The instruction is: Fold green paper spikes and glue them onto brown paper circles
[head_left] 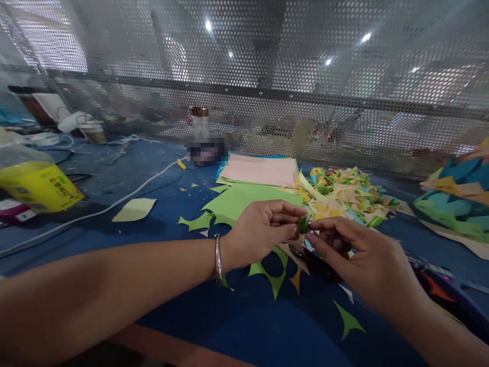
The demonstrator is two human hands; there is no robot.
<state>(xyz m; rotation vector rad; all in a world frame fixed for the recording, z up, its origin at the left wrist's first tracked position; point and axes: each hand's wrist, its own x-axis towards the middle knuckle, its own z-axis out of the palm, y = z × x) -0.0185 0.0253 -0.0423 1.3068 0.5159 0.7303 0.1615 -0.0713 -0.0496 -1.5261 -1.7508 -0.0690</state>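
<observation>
While a perforated grey metal screen backs the blue-topped bench, the left hand has its fingers pinched shut on a small, dark-green folded piece above it. Right hand: fingers slightly parted at the piece's edge; grip cannot be told. Clear plastic bottle, yellow label, characters too blurred to read. White cable crosses bench-left. Pale-pink paper sheet and multicoloured folded-paper heap lie beyond the hands.

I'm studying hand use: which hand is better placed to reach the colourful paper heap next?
Probably the right hand: the paper heap lies just beyond it, while the left hand is farther, pinching a green piece.
</observation>
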